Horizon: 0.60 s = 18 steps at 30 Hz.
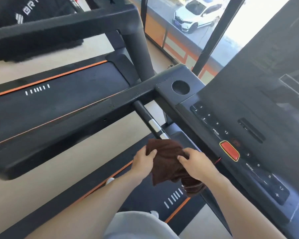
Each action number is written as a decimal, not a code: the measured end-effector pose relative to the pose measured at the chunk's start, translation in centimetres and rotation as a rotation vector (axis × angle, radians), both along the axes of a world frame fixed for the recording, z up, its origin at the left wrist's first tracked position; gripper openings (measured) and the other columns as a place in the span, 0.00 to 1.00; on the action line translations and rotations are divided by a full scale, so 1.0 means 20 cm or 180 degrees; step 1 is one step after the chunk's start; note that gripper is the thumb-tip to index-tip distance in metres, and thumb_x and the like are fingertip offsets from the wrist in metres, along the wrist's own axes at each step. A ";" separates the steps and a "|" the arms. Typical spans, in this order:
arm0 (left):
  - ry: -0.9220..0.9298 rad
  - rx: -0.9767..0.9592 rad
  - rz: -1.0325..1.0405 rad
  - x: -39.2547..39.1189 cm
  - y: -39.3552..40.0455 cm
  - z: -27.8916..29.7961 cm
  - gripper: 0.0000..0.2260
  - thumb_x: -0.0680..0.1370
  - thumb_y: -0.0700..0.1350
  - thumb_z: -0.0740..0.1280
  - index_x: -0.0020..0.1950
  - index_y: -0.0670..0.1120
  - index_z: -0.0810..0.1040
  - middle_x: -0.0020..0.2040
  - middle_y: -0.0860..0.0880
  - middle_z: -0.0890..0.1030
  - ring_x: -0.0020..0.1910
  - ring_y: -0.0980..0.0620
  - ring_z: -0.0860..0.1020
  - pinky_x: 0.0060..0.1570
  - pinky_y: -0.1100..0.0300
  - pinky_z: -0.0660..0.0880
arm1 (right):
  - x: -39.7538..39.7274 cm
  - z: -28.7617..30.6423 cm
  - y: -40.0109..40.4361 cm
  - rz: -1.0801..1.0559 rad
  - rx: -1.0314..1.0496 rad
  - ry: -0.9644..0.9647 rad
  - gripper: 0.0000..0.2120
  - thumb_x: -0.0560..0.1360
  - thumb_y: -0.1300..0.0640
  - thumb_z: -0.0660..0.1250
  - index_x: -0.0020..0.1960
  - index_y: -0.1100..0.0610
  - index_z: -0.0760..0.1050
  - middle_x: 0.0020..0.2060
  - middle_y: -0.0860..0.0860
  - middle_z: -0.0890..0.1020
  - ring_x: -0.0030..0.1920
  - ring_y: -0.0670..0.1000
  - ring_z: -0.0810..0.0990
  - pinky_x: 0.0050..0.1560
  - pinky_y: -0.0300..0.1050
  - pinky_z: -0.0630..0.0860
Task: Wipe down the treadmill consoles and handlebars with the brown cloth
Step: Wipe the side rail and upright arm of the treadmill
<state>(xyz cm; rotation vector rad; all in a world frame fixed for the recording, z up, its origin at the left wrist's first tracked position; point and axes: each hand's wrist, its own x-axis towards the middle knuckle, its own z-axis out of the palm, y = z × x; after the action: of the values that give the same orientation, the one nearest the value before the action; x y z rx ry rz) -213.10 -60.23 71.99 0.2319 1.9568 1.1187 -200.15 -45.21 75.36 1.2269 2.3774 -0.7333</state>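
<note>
Both hands hold the brown cloth point(169, 163) above the treadmill belt point(150, 195), just near of the black handlebar point(148, 120) with its silver sensor bands. The left hand point(143, 162) grips the cloth's left edge; the right hand point(195, 163) pinches its right side. The console point(245, 128) with red stop button point(229, 150) lies right.

Black treadmills, orange trim, one dark brown cloth

The cloth point(166, 163) is a plain dark brown; the console point(248, 118) is matt black with white numerals and a red stop button point(229, 150) rimmed in yellow. The handlebar point(148, 120) is black with silver bands. The running belts point(62, 100) are black, edged by thin orange stripes and marked with rows of short white bars. The floor point(12, 195) is pale beige, and a white car point(195, 12) shows through the window.
</note>
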 end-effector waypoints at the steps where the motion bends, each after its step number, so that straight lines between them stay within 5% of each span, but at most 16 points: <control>1: -0.0018 0.0042 0.0161 -0.04 -0.05 -0.01 0.15 0.83 0.52 0.64 0.68 0.52 0.79 0.63 0.52 0.82 0.65 0.49 0.78 0.69 0.52 0.72 | -0.02 -0.01 -0.03 -0.0083 0.0230 0.0165 0.15 0.80 0.43 0.67 0.64 0.46 0.77 0.57 0.46 0.84 0.60 0.54 0.81 0.55 0.47 0.75; 7: -0.0109 0.0418 0.0931 -0.11 -0.26 -0.05 0.12 0.80 0.51 0.65 0.62 0.54 0.82 0.56 0.55 0.85 0.57 0.53 0.83 0.64 0.50 0.78 | -0.14 -0.03 -0.19 0.0165 0.0632 0.0973 0.28 0.76 0.51 0.74 0.73 0.43 0.67 0.51 0.43 0.77 0.57 0.50 0.76 0.55 0.51 0.76; 12: 0.0495 0.0662 0.1746 -0.06 -0.51 0.08 0.07 0.83 0.39 0.64 0.53 0.44 0.82 0.47 0.51 0.85 0.43 0.66 0.81 0.43 0.75 0.73 | -0.31 -0.05 -0.33 0.1480 0.1091 0.0937 0.11 0.77 0.43 0.70 0.53 0.48 0.84 0.50 0.46 0.79 0.58 0.54 0.73 0.57 0.50 0.71; 14: 0.0791 0.0691 0.2060 -0.04 -0.65 0.13 0.06 0.82 0.39 0.65 0.52 0.43 0.81 0.45 0.50 0.84 0.42 0.66 0.80 0.43 0.75 0.72 | -0.38 -0.06 -0.44 0.1687 0.0471 0.0924 0.12 0.78 0.41 0.68 0.48 0.50 0.78 0.49 0.45 0.79 0.57 0.52 0.75 0.54 0.47 0.71; 18: 0.1192 0.0599 0.2494 -0.06 -0.95 0.19 0.04 0.82 0.41 0.66 0.51 0.45 0.81 0.45 0.50 0.83 0.43 0.63 0.79 0.45 0.73 0.72 | -0.50 -0.07 -0.69 0.1585 -0.1072 0.0315 0.19 0.73 0.39 0.74 0.46 0.49 0.69 0.38 0.48 0.82 0.36 0.49 0.80 0.32 0.42 0.71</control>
<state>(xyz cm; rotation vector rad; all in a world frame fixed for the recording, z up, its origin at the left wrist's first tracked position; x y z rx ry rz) -214.24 -79.33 75.71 -0.2815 2.3485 1.8695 -210.09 -58.94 73.95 0.4455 2.3622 -0.9813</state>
